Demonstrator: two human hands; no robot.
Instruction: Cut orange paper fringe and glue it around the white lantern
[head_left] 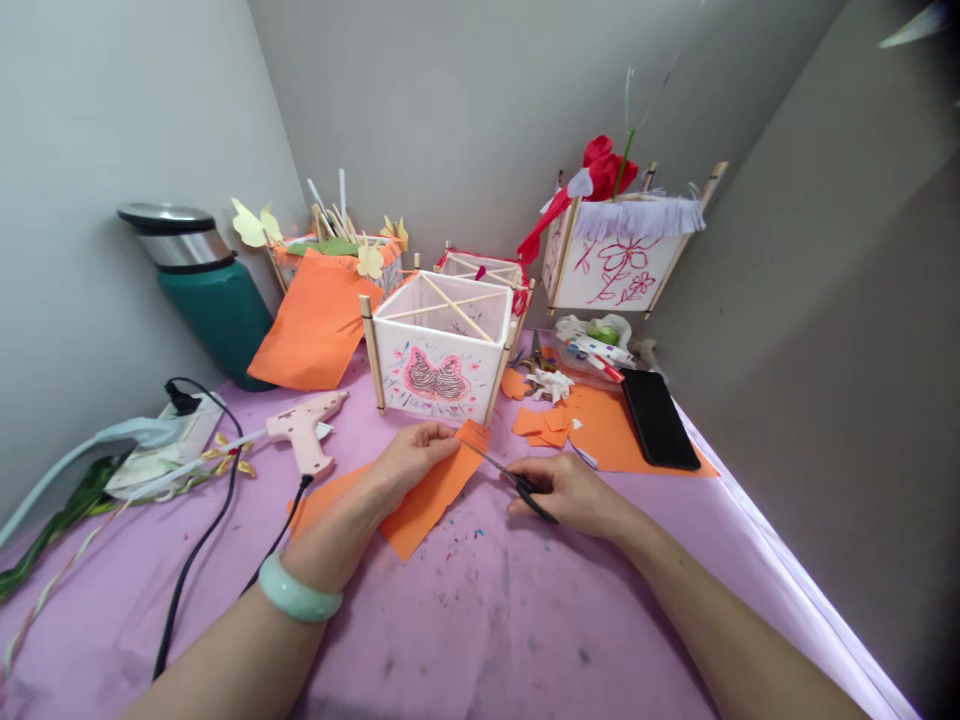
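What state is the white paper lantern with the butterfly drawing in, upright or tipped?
Upright: the white paper lantern stands level on the purple table cover, with its wooden corner posts rising from it.

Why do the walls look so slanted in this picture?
In the head view, wide-angle distortion leans the grey walls inward and stretches the right forearm; the lilac table cover glares pale along its right edge; the top-right corner falls dark and blurred.

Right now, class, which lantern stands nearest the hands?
The white lantern with the pink striped drawing; the red-flower lantern and the others stand farther back.
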